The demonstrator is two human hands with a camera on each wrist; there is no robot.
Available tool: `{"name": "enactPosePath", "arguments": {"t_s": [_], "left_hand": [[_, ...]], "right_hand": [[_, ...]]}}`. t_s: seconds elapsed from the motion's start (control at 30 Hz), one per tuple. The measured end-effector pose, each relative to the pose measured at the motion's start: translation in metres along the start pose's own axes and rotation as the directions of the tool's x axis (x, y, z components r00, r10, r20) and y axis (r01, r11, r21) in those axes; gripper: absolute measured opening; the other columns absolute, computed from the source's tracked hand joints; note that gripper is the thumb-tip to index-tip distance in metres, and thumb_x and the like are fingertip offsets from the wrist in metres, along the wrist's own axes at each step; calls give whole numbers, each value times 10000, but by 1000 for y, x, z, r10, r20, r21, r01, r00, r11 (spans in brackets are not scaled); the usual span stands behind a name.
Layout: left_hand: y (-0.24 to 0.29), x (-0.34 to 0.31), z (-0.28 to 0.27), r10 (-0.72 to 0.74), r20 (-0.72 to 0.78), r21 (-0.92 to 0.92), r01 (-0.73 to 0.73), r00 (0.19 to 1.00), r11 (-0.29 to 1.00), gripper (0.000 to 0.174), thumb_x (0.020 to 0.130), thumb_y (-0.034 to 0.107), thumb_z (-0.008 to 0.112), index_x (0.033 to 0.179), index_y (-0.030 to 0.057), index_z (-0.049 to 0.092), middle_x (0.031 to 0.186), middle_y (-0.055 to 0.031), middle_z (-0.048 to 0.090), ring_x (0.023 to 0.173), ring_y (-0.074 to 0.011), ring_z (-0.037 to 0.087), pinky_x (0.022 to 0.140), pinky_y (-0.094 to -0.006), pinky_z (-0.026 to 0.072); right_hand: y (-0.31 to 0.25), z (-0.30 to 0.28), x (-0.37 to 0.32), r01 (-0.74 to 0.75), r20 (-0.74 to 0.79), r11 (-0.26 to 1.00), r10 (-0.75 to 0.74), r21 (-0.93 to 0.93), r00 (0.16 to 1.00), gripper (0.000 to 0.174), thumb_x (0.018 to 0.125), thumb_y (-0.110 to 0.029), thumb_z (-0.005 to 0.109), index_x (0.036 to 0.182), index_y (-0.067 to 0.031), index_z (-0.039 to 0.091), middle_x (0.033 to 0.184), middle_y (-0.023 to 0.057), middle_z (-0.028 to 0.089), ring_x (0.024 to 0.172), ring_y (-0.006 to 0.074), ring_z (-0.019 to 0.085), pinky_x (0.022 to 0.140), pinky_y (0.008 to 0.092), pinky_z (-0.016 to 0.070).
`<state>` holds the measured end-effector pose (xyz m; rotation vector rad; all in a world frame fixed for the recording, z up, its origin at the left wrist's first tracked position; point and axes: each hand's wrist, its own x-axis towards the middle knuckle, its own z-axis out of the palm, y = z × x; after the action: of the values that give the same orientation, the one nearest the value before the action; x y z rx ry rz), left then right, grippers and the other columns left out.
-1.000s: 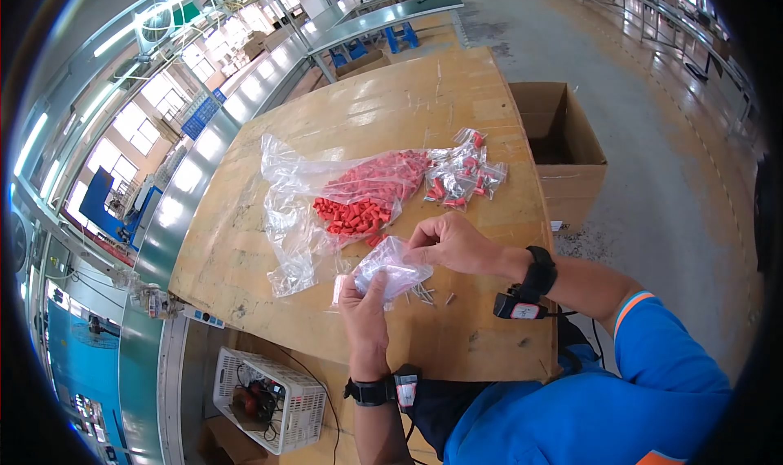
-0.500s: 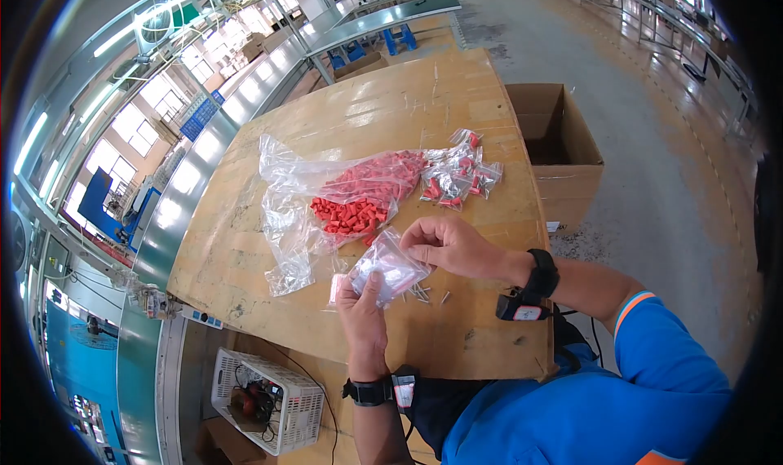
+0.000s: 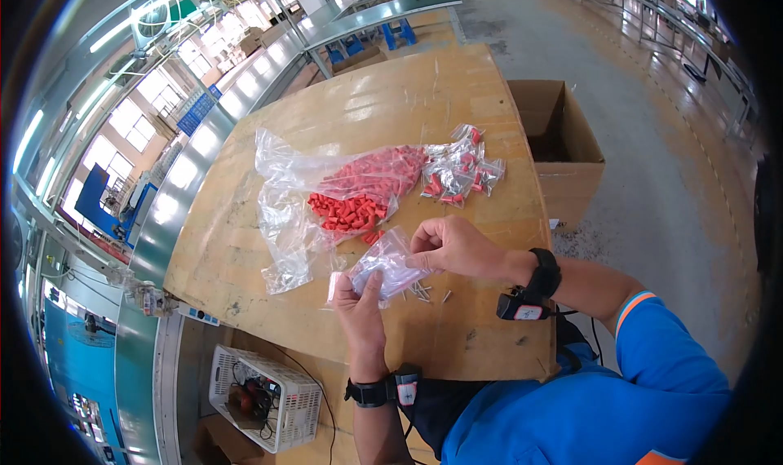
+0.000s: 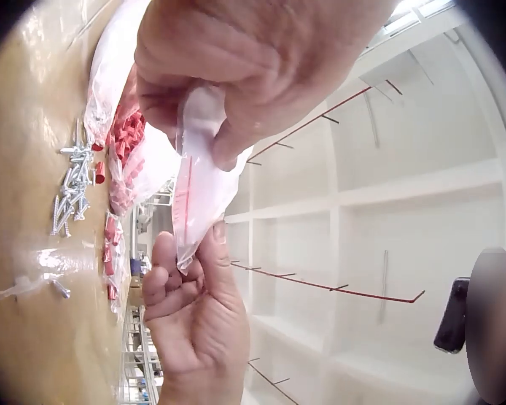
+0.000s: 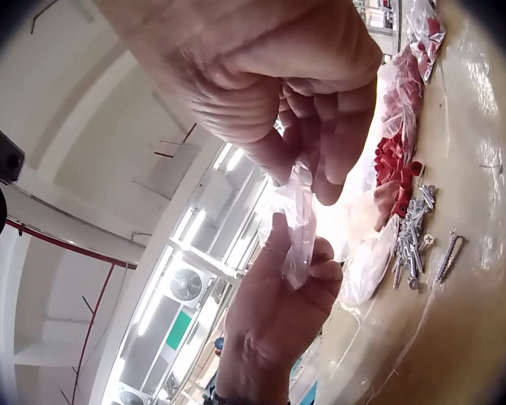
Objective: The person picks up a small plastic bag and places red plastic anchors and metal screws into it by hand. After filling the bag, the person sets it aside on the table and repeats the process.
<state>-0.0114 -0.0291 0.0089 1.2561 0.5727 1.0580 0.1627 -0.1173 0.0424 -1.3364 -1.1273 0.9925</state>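
Observation:
A stack of small clear bags [image 3: 383, 273] is gripped by my left hand [image 3: 362, 322], its thumb on top. My right hand [image 3: 461, 249] pinches the upper edge of a bag between thumb and fingers. In the left wrist view a red line runs along the bag [image 4: 190, 190] between the two hands. Beyond them, red plugs [image 3: 351, 212] spill from a large clear bag [image 3: 285, 171]. Silver screws [image 5: 411, 240] lie on the table beside the hands, partly hidden by the small bags in the head view.
Small filled bags [image 3: 461, 167] with red plugs lie at the table's right side. An open cardboard box [image 3: 571, 171] stands beyond the right edge of the wooden table [image 3: 391, 98]. A white crate [image 3: 298, 412] with cables sits below on the left.
The small bag has tilted and been drawn about between my hands, which still hold it. My right hand has shifted slightly. The plugs and screws lie as before.

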Motion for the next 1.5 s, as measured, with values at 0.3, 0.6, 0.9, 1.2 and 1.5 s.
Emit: {"name": "enactPosePath", "arguments": {"t_s": [0.3, 0.6, 0.9, 1.2, 1.5], "left_hand": [[3, -2, 14, -96, 5, 41, 96, 995, 995, 235, 820, 31, 655, 1046, 3, 596, 945, -41, 642, 830, -90, 593, 731, -231, 478], [9, -3, 23, -136, 16, -28, 136, 991, 990, 163, 822, 22, 640, 980, -10, 620, 907, -35, 648, 786, -82, 596, 695, -221, 472], [12, -8, 20, -121, 8, 43, 120, 993, 992, 266, 827, 60, 639, 1062, -31, 553, 962, -82, 627, 838, -134, 602, 741, -270, 485], [23, -17, 29, -173, 102, -74, 181, 980, 981, 195, 808, 36, 653, 988, -27, 614, 887, -64, 643, 743, -113, 612, 690, -245, 494], [19, -21, 28, -173, 71, -28, 175, 982, 984, 174, 818, 43, 647, 976, -28, 626, 874, -54, 645, 740, -102, 610, 673, -233, 494]], "right_hand": [[7, -1, 6, 125, -36, 991, -127, -56, 991, 222, 772, -35, 698, 956, 18, 587, 808, -1, 616, 731, 43, 540, 684, 205, 461], [-4, -1, -3, 192, -35, 976, -196, -104, 980, 258, 788, -45, 685, 1010, 13, 568, 806, -11, 589, 733, 35, 516, 671, 204, 450], [-7, 3, -10, 282, -84, 960, -281, 1, 956, 310, 822, -14, 633, 1105, 20, 510, 822, 35, 621, 746, 68, 564, 702, 225, 459], [-16, 5, -21, 234, 8, 972, -234, -23, 972, 323, 782, -37, 691, 1029, -8, 485, 729, 10, 594, 662, 66, 559, 637, 209, 455], [-8, 5, -22, 582, 27, 703, -628, -408, 778, 165, 782, -40, 663, 935, -25, 603, 860, 58, 595, 779, 154, 582, 672, 262, 478]]}}
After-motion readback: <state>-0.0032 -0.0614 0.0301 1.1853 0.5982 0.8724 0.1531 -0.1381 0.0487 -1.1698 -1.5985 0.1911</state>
